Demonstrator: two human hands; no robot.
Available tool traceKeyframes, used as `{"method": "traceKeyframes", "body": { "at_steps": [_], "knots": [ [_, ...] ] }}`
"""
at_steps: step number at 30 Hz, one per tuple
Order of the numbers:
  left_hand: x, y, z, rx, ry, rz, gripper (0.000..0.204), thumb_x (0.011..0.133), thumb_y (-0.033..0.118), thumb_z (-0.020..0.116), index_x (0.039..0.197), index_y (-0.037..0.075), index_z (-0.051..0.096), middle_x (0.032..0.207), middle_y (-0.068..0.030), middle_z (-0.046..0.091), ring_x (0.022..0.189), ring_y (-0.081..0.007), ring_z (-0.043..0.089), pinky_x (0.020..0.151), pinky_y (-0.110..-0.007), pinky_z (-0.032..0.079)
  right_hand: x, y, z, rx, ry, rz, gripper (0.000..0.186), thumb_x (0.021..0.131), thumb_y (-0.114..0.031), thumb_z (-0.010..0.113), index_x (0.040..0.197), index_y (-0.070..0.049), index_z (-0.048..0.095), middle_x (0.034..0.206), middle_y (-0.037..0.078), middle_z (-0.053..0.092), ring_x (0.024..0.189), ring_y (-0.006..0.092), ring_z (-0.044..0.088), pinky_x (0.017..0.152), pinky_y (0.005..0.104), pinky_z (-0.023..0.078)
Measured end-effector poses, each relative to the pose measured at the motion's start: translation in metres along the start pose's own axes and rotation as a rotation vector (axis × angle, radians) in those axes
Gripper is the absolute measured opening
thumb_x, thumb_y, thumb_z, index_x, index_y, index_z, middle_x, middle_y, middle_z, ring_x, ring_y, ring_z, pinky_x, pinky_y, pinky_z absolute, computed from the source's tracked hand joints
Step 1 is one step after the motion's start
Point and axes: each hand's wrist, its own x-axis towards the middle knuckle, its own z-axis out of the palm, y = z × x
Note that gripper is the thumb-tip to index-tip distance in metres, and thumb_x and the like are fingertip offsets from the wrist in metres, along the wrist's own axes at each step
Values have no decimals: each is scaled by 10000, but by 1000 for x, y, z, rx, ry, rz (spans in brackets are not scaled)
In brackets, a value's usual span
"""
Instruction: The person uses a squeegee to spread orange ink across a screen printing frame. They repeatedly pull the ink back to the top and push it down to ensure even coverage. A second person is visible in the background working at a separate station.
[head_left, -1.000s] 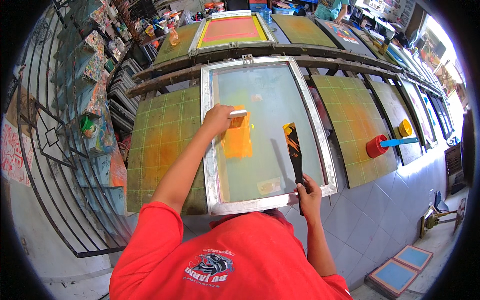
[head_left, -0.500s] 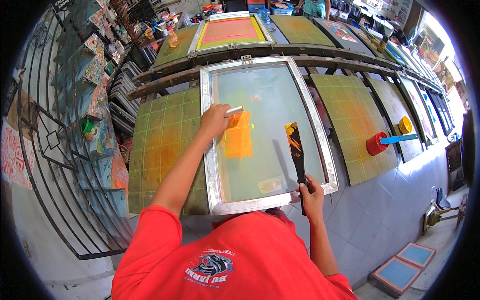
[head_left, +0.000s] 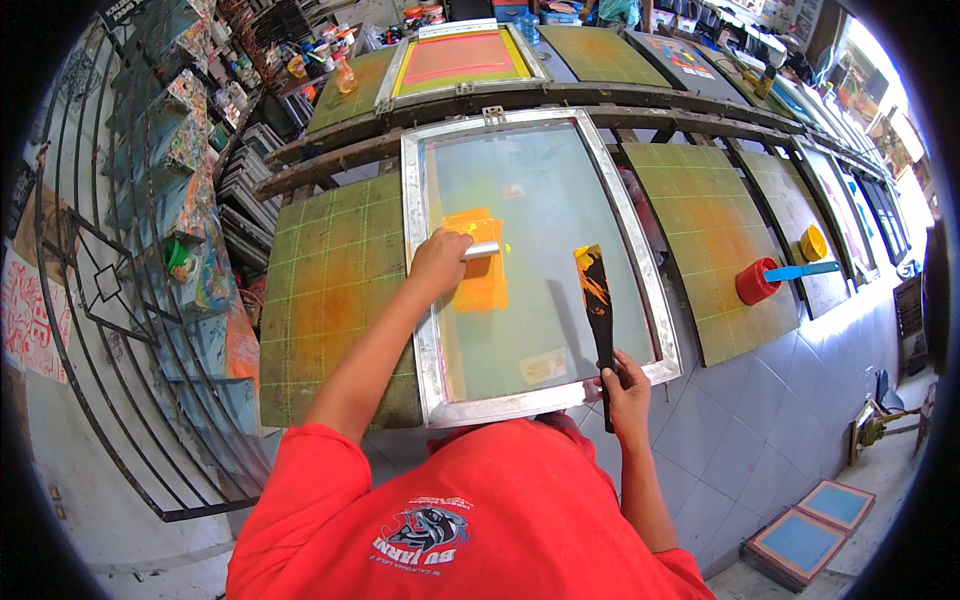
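Observation:
My left hand (head_left: 440,262) is closed around a small squeegee (head_left: 482,250) with a pale metal-looking handle, held on the mesh of a silver-framed printing screen (head_left: 540,190). Orange ink (head_left: 484,292) covers a rectangular patch under and around the squeegee. In my right hand (head_left: 625,384) is a black ink spatula (head_left: 597,310), gripped by its lower end. Yellow-orange ink smears its upper end, which is raised over the right part of the screen. The squeegee's blade is hidden behind my left fingers and the handle.
Green-gridded boards (head_left: 335,300) flank the screen, another board (head_left: 710,240) being on the right. A red ink pot (head_left: 757,281) with a blue spatula (head_left: 800,271) and a yellow cup (head_left: 813,243) stand there. Behind runs a dark rail (head_left: 570,100); a black metal grille (head_left: 110,290) rises at left.
My left hand has drawn the squeegee toward me over the orange patch, uncovering ink behind it. My right hand with the spatula has hardly moved.

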Motion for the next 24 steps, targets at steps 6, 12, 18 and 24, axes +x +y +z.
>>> {"method": "traceKeyframes", "body": {
  "at_steps": [6,12,18,24],
  "knots": [
    [-32,11,14,-33,175,92,114,690,-30,589,784,35,594,800,-135,613,853,-336,568,724,-445,493,-2,-1,-2,1,-7,7,384,895,-10,574,1277,-5,528,954,61,653,739,115,619,612,239,486],
    [-2,2,7,-31,62,-19,152,687,-1,597,834,39,601,826,-129,623,869,-356,573,740,-464,492,2,-1,-5,-36,-21,-32,386,900,-11,571,1283,-7,526,952,63,654,744,108,613,633,230,478],
    [32,-17,5,-2,35,-73,221,715,17,590,921,71,647,871,-147,645,899,-349,588,767,-457,501,1,3,-2,-17,-22,-21,387,902,-8,567,1287,-11,525,955,66,655,745,110,616,639,229,478],
    [7,-5,7,36,-8,-45,168,701,-4,574,859,41,611,860,-155,628,924,-353,579,774,-456,494,-8,-7,2,76,-4,28,393,890,14,558,1279,27,503,992,100,648,769,129,631,631,250,525]
  ]
}}
